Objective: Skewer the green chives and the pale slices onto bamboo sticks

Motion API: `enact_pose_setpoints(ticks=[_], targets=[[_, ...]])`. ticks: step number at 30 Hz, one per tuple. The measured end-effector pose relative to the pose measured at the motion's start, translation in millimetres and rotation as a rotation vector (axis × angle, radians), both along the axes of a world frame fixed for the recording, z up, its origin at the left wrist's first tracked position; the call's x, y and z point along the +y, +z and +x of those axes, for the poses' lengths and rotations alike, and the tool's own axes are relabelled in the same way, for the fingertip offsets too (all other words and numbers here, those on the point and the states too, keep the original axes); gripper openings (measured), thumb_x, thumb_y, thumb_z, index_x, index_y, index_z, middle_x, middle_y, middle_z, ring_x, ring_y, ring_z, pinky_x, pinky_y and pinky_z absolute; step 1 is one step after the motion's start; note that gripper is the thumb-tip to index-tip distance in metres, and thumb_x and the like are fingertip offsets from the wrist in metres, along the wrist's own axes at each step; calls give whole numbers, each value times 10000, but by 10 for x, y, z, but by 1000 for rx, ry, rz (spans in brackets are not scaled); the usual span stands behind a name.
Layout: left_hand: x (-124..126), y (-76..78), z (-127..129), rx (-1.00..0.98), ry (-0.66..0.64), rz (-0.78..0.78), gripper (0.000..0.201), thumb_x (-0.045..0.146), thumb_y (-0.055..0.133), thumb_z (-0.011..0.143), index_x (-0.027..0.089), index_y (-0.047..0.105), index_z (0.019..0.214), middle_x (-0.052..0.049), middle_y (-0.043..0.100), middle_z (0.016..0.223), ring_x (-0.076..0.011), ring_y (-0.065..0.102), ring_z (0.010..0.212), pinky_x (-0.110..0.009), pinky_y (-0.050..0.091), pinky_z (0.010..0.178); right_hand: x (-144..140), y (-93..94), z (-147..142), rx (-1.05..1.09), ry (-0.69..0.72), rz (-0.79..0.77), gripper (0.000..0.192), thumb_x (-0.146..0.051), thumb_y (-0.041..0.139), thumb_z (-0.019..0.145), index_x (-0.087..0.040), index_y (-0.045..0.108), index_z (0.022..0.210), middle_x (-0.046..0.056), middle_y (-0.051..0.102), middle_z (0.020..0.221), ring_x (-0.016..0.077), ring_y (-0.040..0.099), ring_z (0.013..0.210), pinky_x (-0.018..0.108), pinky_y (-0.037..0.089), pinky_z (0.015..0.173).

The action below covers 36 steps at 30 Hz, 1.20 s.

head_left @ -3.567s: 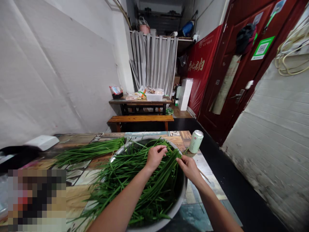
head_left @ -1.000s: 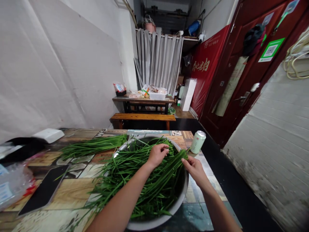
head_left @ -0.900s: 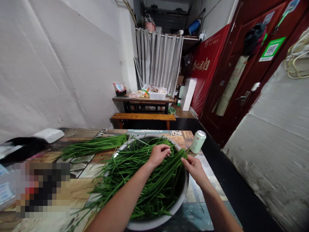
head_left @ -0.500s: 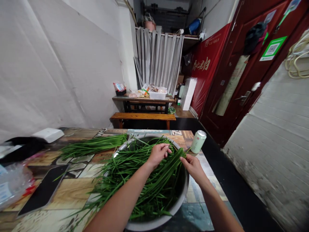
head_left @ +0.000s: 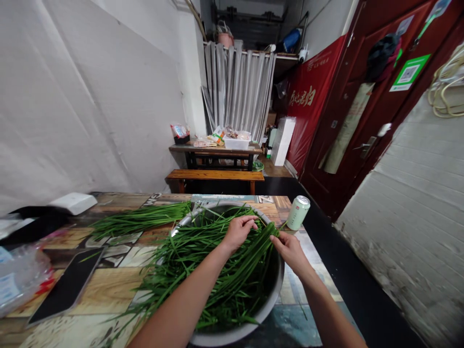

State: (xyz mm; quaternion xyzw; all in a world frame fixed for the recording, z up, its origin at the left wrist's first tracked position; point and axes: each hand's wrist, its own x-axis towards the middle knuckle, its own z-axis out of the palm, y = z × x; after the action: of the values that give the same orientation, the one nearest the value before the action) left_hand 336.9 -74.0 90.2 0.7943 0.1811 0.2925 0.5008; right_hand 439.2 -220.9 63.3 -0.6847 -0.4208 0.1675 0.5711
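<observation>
"Greens (head_left: 250, 256): how do they look?"

"Long, thin, deep green blades, heaped and tangled in a metal bowl (head_left: 272, 299). Many spill over its left side toward the table (head_left: 108, 290)."

"Where are they against the fingers?"

"The right hand (head_left: 290, 247) pinches one bundle by its end, between thumb and fingers, at the bowl's right rim. From there the blades trail back over the heap. The left hand (head_left: 237, 233) is above the heap, fingers curled, thumb and forefinger close together; whether they grip a strand, I can't tell."

"And the table?"

"Patchwork wood print. A second bunch (head_left: 141, 220) lies on it, left of the bowl, its ends just beside the rim. A pale green can (head_left: 298, 212) stands upright beyond the right hand. Off to the left are a flat black slab (head_left: 67, 285) and a clear plastic bag (head_left: 23, 278)."

"The room?"

"A wooden bench (head_left: 215, 175) ahead, then a farther table (head_left: 213, 149) bearing a white tub (head_left: 237, 142), then a grey curtain (head_left: 239, 87). On the right, a red banner (head_left: 308, 67) beside a dark red door (head_left: 380, 104)."
</observation>
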Motion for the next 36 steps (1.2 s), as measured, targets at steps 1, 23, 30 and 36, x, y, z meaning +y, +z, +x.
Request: enact_pose_setpoints(ticks=[1, 23, 30, 36], targets=[[0, 4, -1, 0, 6, 10, 293, 288, 474, 763, 138, 660, 933, -24, 682, 696, -143, 599, 690, -269, 448, 721, 0, -3, 1, -4, -3, -1, 305, -400, 503, 763, -156, 484, 581, -44, 366, 500, 99, 318, 487, 213, 252, 453], [-168, -99, 2, 62, -144, 60, 280, 264, 505, 750, 158, 664, 956, -52, 683, 918, -179, 617, 823, -302, 456, 792, 13, -25, -27, 77, 38, 83, 263, -382, 512, 775, -133, 596, 783, 11, 551, 622, 140, 468, 579, 221, 363, 502], [84, -65, -91, 190, 240, 424, 223, 226, 507, 774, 201, 674, 919, -59, 654, 926, -189, 555, 884, -328, 386, 826, -9, -67, -27, 173, 12, 102, 276, -417, 542, 752, -157, 504, 669, -62, 371, 492, 79, 313, 448, 197, 233, 413], [189, -185, -119, 378, 320, 681, 157, 205, 557, 751, 232, 683, 840, -60, 608, 846, -208, 488, 860, -351, 326, 769, -5, -114, -11, 170, 13, 80, 329, -406, 535, 759, -181, 394, 564, -71, 333, 471, 66, 262, 427, 199, 179, 396]])
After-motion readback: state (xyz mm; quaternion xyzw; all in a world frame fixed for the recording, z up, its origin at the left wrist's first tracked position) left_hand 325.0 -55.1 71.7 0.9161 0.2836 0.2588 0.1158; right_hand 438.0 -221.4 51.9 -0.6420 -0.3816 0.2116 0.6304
